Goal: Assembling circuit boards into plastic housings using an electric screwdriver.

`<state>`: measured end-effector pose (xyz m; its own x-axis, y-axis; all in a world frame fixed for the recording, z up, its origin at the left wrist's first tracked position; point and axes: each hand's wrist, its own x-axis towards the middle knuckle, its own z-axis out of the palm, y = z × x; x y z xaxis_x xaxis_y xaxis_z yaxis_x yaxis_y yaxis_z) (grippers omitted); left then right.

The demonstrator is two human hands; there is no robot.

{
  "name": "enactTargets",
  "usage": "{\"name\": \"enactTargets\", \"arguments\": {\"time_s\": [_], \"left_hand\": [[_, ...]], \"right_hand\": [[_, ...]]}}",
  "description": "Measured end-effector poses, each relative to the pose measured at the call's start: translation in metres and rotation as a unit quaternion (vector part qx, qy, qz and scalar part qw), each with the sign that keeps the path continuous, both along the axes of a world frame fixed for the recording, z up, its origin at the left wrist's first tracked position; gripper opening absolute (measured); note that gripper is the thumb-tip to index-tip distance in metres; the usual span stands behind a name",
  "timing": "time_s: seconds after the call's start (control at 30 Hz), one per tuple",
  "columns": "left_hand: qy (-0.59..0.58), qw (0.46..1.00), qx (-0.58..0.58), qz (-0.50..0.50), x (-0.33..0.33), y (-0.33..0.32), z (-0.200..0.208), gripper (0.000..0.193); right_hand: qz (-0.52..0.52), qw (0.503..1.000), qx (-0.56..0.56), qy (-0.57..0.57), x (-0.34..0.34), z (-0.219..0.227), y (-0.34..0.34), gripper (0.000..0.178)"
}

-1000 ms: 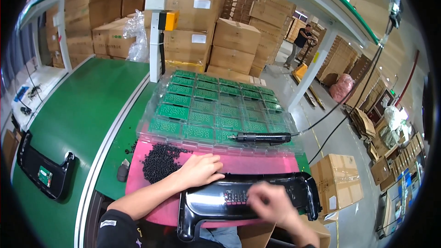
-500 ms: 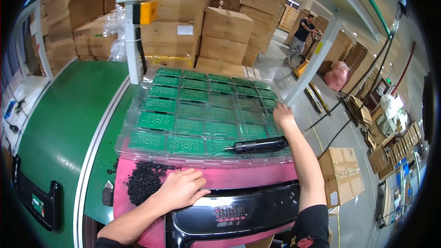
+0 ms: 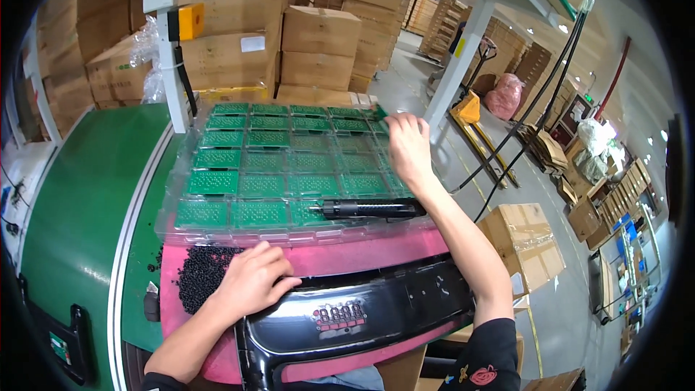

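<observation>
My right hand [image 3: 410, 148] is at the far right corner of a clear plastic tray [image 3: 168, 226], fingers pinched on a green circuit board [image 3: 380, 111] that tilts up from it. Rows of other green boards [image 3: 217, 158] fill the tray's pockets. My left hand [image 3: 253, 280] grips the upper left edge of a glossy black plastic panel [image 3: 362, 311], thumb on its face and fingers curled. Beside that hand lies a pile of small black screws [image 3: 203, 275]. A black electric screwdriver [image 3: 373, 208] rests across the tray's near right part.
A pink mat [image 3: 347, 247] lies under the panel. To the left runs a green conveyor belt [image 3: 79, 210] carrying another black panel [image 3: 76, 347] with a board. Cardboard boxes [image 3: 318, 36] are stacked behind; a carton [image 3: 525, 246] and a white post [image 3: 463, 58] stand at right.
My right hand has moved from the tray's right edge to its far corner and lifted a board there. My left hand stays on the panel. The view has shifted to the right.
</observation>
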<state>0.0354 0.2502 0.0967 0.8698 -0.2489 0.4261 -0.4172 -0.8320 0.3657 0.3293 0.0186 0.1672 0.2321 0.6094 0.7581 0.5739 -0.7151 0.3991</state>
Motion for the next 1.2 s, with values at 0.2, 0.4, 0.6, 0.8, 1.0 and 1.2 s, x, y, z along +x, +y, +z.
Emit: {"name": "enactTargets", "arguments": {"time_s": [0.2, 0.4, 0.6, 0.8, 1.0, 1.2], "left_hand": [[-0.190, 0.978, -0.019, 0.089, -0.002, -0.015, 0.022, 0.072], [-0.217, 0.973, 0.041, 0.065, -0.007, -0.026, 0.022, 0.067], [-0.144, 0.988, 0.045, 0.008, -0.026, -0.017, 0.022, 0.067], [-0.124, 0.989, 0.040, -0.063, -0.030, -0.026, 0.031, 0.067], [-0.030, 0.990, -0.061, -0.123, -0.011, -0.038, 0.030, 0.066], [0.158, 0.965, -0.092, -0.189, -0.019, -0.034, 0.020, 0.055]], "right_hand": [[0.295, 0.905, 0.048, 0.302, -0.140, 0.013, 0.005, 0.038], [0.375, 0.809, 0.015, 0.452, -0.217, 0.006, -0.014, 0.041], [0.271, 0.886, 0.034, 0.376, -0.224, 0.006, -0.034, 0.024], [0.250, 0.821, 0.079, 0.507, -0.241, -0.002, -0.064, 0.016], [0.221, 0.719, 0.096, 0.652, -0.244, 0.007, -0.092, 0.046], [0.239, 0.726, 0.020, 0.645, -0.239, -0.025, -0.099, 0.055]]}}
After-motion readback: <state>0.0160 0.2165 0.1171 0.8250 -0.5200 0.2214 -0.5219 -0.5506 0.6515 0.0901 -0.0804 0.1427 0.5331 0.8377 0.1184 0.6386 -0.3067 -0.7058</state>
